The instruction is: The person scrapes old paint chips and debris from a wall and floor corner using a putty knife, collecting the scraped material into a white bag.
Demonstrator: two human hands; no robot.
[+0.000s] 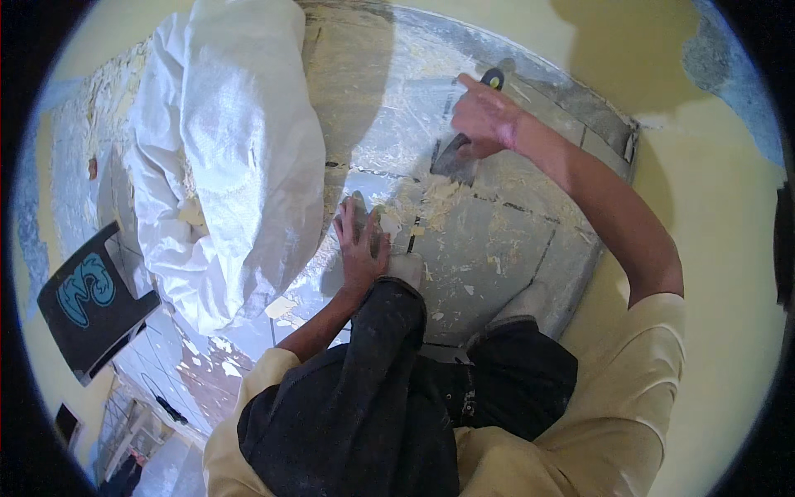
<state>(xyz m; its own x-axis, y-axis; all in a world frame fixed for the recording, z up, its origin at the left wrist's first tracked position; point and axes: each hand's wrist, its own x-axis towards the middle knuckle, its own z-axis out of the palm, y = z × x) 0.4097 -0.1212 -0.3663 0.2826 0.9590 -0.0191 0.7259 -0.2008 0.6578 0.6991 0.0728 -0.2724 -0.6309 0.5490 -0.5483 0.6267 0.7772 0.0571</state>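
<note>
My right hand (487,118) grips a scraper with a black handle (494,79). Its wide metal blade (452,163) is held low over the tiled floor (472,248), beside a small heap of pale yellow paint scrapings (444,197). I cannot tell whether the blade's edge touches the tiles. My left hand (362,251) rests near the floor by my knee, fingers spread, and I see nothing held in it. Close to its left stands a large white woven sack (248,136), with some pale flakes showing in its folds.
A yellow wall (695,261) runs along the right side, with a grey bare patch (714,59) higher up. Paint flakes lie scattered across the tiles. At the left is a black panel with a blue emblem (87,289). A dark object (171,410) lies on the floor beyond it.
</note>
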